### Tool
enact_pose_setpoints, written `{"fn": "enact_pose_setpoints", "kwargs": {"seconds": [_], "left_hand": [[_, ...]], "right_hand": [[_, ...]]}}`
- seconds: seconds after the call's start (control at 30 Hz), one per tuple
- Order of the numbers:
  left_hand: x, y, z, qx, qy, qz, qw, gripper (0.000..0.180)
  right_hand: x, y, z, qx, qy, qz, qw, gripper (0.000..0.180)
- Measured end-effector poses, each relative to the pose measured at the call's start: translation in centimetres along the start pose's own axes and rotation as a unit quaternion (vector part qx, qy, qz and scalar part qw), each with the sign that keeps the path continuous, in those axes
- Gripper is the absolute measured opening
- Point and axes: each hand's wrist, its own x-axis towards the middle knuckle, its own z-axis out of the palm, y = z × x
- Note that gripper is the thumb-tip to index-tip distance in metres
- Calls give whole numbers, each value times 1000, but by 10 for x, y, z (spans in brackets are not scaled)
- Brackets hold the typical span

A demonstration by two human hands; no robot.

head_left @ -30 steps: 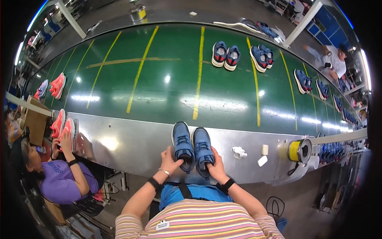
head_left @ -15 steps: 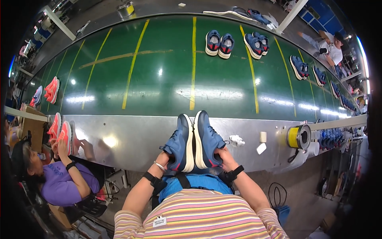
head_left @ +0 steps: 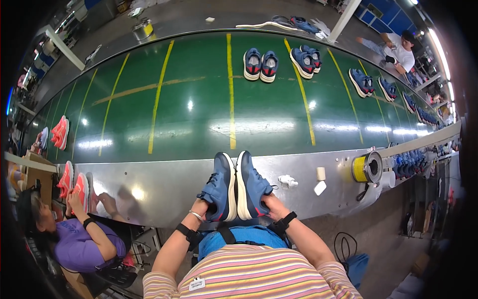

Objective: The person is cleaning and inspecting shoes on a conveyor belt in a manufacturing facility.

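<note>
Two blue sneakers with cream soles stand side by side before me at the near edge of the metal ledge, toes pointing away and soles turned toward each other. My left hand [head_left: 197,210] grips the left sneaker [head_left: 217,183] at its heel, with fingers partly inside the shoe opening. At the heel of the right sneaker [head_left: 252,186] my right hand [head_left: 275,206] holds on in the same way. Most of the fingers of both hands are hidden by the shoes. The two soles touch or nearly touch along their length.
Beyond the metal ledge [head_left: 159,192] runs a green conveyor belt [head_left: 194,117] carrying blue sneakers [head_left: 261,65] and coral shoes [head_left: 60,133]. Right on the ledge lie a crumpled white wad [head_left: 287,181], two small white blocks [head_left: 320,187] and a yellow can [head_left: 367,168]. A co-worker [head_left: 84,234] sits at left.
The view has tilted and shifted, so the belt and ledge appear lower and further left. Both sneakers stay in my hands, held together in much the same pose.
</note>
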Motion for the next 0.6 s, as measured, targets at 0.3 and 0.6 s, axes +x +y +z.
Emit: {"fn": "enact_pose_setpoints", "kwargs": {"seconds": [0.3,0.6], "left_hand": [[-81,35,97,635,-35,406,656,67],[-33,-47,123,813,-101,324,473,75]], "right_hand": [[4,19,-16,-44,81,9,996,26],[-40,-58,-33,-570,296,-493,586,30]]}}
